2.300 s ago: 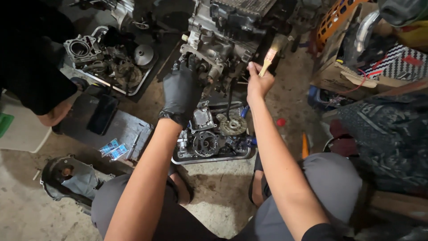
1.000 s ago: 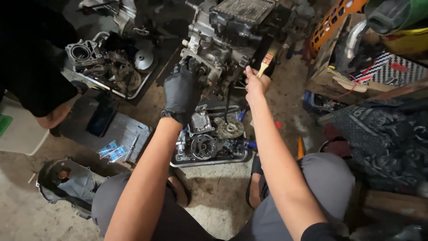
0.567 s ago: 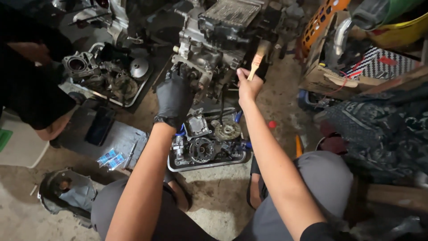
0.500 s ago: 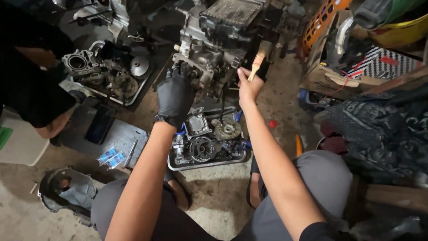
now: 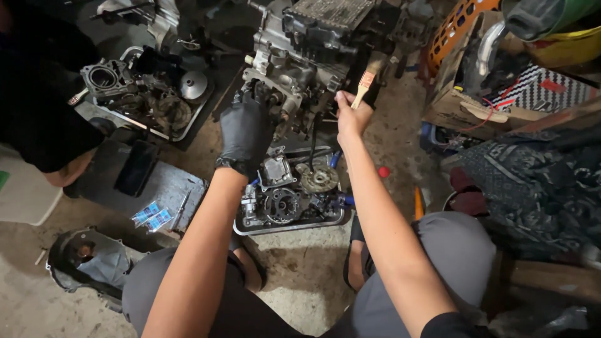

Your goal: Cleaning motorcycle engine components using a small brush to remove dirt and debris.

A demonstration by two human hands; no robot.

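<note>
Left hand: the left hand (image 5: 245, 128), in a black glove, is pressed against the lower left side of the engine block (image 5: 307, 56), fingers spread and wrapped onto the metal casing.
Right hand: the right hand (image 5: 350, 116), bare, is closed around the wooden handle of a small paintbrush (image 5: 365, 84); the brush points up and away from the hand, its bristle end at the right side of the engine block.
Hands to each other: apart, one on either side of the block's lower part.
Engine block: grey and grimy, it stands on the floor just ahead of both hands, with a finned top at its far end.
Near tray: a metal tray (image 5: 294, 224) lies on the floor below the hands, between the forearms, holding a round gear-like disc (image 5: 319, 179) and other dark engine parts.
Far tray: to the left of the left hand, a second tray (image 5: 181, 133) carries a cylinder piece (image 5: 105, 78) and more parts.
Left of the forearm: a grey slab with small blue packets (image 5: 152, 215), and nearer the person a dark engine cover (image 5: 91, 263) on the floor.
Right of the right hand: a cardboard box (image 5: 463, 106) of loose items, and a small red cap (image 5: 384, 171) on the floor.
Other person: a dark sleeve (image 5: 44, 106) at the far left edge.
</note>
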